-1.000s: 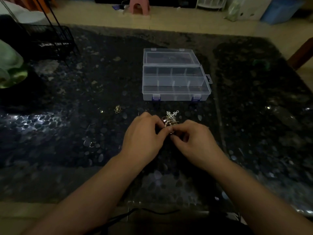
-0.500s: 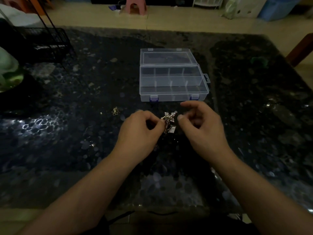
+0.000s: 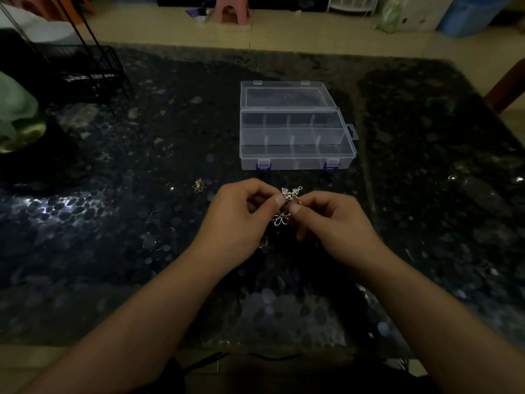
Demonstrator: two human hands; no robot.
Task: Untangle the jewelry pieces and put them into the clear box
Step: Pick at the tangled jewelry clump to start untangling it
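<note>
A tangled cluster of small silver and gold jewelry pieces (image 3: 287, 199) is held just above the dark speckled table, between both hands. My left hand (image 3: 241, 217) pinches it from the left with thumb and fingers. My right hand (image 3: 332, 220) pinches it from the right. A flower-shaped piece (image 3: 280, 218) hangs below the fingertips. A clear compartment box (image 3: 295, 160) lies open right behind the hands, its lid (image 3: 284, 95) folded back; its compartments look empty. One loose gold piece (image 3: 198, 185) lies on the table left of my left hand, and another small piece (image 3: 263, 242) lies below the hands.
A black wire rack (image 3: 82, 75) stands at the table's back left, with a pale green object (image 3: 17, 115) at the left edge. A pink stool (image 3: 231, 8) and a blue bin (image 3: 471, 15) are on the floor beyond the table. A cable (image 3: 255, 356) runs along the near edge.
My right hand, apart from the cluster half a second ago, has come back and pinches it again. Both hands hold the cluster slightly higher and nearer the box than a second ago.
</note>
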